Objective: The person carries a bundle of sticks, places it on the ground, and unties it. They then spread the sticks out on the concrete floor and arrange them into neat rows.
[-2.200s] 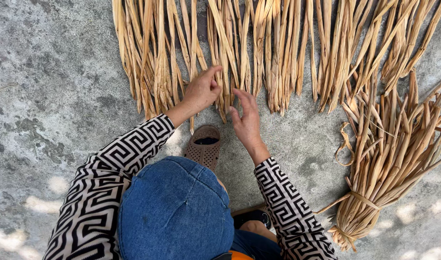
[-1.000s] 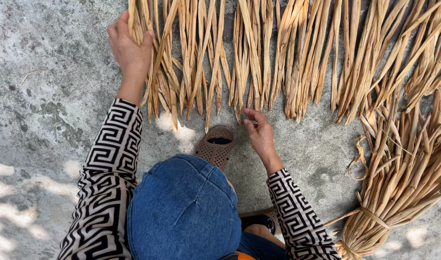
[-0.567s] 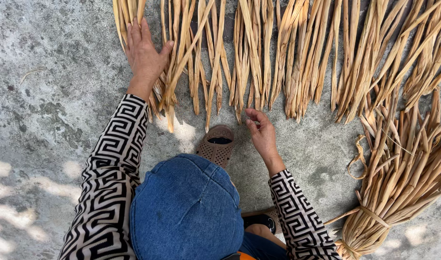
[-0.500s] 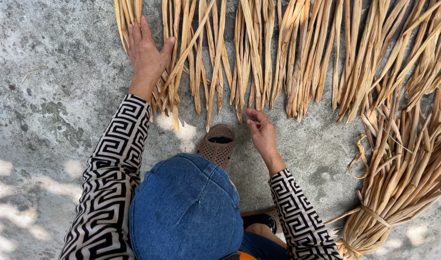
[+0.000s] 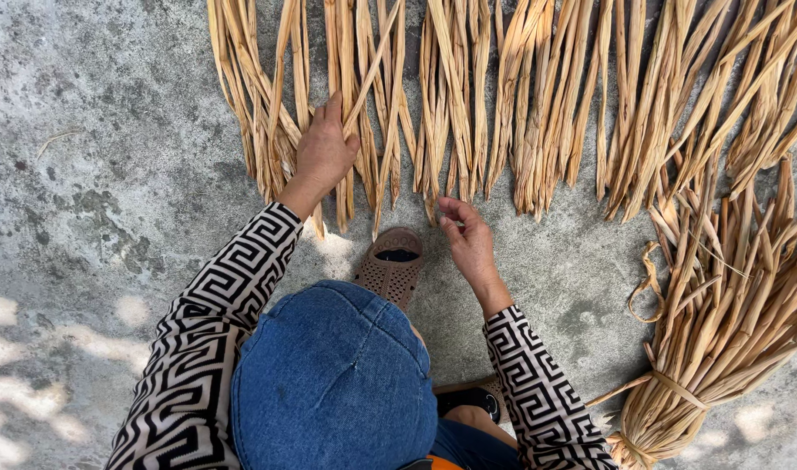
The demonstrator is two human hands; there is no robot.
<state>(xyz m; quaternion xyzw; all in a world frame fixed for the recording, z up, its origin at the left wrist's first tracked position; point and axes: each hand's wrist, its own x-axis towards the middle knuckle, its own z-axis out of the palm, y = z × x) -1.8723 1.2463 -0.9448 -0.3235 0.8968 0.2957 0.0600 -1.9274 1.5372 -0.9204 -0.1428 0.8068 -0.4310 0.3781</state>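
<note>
- Dried leaves (image 5: 468, 96), long and straw-coloured, are spread in a row across the top of a grey concrete floor (image 5: 94, 174), their tips pointing toward the person.
- The left hand (image 5: 324, 152) is laid on the left part of the row; its fingers are curled around a few leaves, which are held loosely against the palm.
- One thin leaf is seen running slantwise over the left hand's knuckles, up and to the right.
- The right hand (image 5: 468, 239) is placed just below the middle of the row; a single leaf tip is pinched between thumb and forefinger, the other fingers being bent inward.
- The two hands are kept apart, with a brown perforated shoe (image 5: 391, 265) seen on the floor between and below them.
- Both arms are covered by sleeves (image 5: 233, 296) in a black-and-white key pattern.
- A blue denim hat (image 5: 333, 383) fills the lower centre of the view.
- A tied bundle (image 5: 729, 322) of the same leaves is laid at the right, fanned upward from its bound end near the lower edge, well apart from the right hand.
- A loose curled strip is seen on the floor just left of the bundle.
</note>
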